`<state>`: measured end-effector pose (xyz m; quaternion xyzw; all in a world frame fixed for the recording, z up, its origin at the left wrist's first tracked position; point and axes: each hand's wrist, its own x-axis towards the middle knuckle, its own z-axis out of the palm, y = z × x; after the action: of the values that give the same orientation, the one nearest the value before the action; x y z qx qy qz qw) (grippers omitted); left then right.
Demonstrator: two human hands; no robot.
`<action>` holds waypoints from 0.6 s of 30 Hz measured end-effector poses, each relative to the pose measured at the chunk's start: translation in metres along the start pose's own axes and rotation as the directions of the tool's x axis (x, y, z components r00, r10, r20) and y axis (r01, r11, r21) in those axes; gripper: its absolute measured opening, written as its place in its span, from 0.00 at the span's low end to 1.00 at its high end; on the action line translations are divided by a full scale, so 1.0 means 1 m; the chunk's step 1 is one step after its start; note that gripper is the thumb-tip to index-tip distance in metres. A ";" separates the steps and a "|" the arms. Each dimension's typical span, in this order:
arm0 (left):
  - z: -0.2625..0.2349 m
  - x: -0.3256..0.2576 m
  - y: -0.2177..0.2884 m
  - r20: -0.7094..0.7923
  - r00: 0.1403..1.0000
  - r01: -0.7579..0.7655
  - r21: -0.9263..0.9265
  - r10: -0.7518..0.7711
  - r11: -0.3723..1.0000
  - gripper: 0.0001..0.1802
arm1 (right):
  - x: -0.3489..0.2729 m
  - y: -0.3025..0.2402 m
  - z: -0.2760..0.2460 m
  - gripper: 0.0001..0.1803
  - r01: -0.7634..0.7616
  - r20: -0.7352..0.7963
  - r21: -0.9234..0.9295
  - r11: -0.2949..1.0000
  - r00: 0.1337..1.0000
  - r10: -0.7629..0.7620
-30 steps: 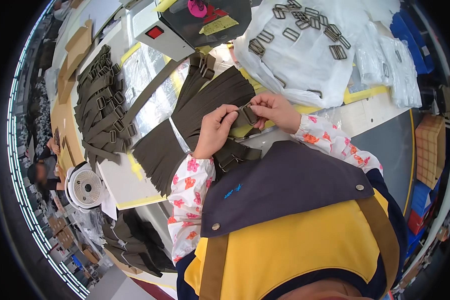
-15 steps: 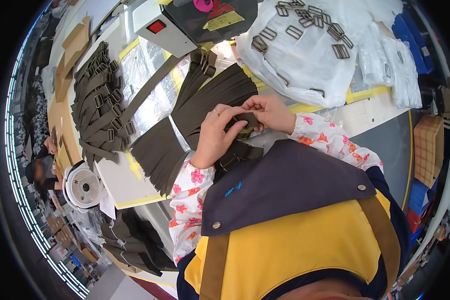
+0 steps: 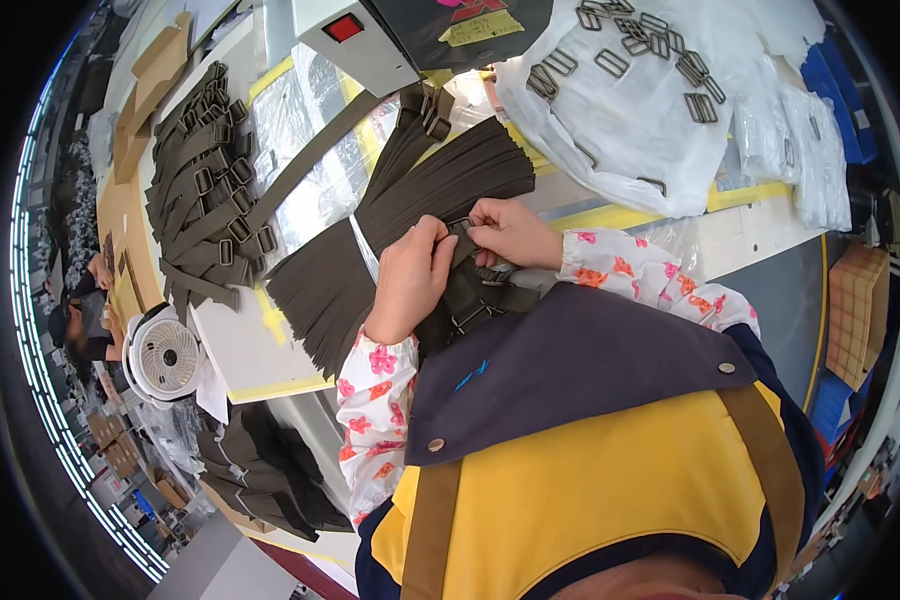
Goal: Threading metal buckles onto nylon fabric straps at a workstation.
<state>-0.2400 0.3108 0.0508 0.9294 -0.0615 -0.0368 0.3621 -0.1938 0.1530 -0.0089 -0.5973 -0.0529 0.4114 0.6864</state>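
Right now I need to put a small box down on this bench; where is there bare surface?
Bare patches: the pale strip between the fanned dark straps and the small white fan, and the white corner right of the plastic sheet with metal buckles. Crowded: the buckled strap pile and around both hands, left hand, right hand.

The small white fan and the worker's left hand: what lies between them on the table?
In the head view, a fanned stack of dark olive webbing strips lies between the fan and the left hand.
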 end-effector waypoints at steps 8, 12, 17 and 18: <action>0.004 0.004 0.001 0.000 0.999 -0.054 0.046 0.054 0.997 0.08 | -0.011 -0.006 0.003 0.07 0.401 0.040 -0.475 0.783 0.899 -0.436; 0.008 0.007 0.004 -0.011 0.999 0.034 -0.458 -0.044 0.888 0.15 | -0.019 -0.002 -0.017 0.05 0.202 0.037 -0.015 0.979 0.979 -0.202; 0.009 0.014 0.012 0.132 0.990 -0.031 -0.201 0.059 0.979 0.12 | -0.043 -0.001 -0.033 0.05 0.260 -0.036 -0.078 0.962 0.964 -0.264; 0.015 0.018 0.011 0.094 0.978 -0.179 -0.098 0.188 0.979 0.11 | -0.050 -0.009 -0.039 0.04 0.246 -0.029 -0.104 0.964 0.968 -0.250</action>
<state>-0.2247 0.2907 0.0467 0.8996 -0.1639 -0.0536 0.4013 -0.1998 0.0916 0.0092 -0.6279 -0.1334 0.3067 0.7028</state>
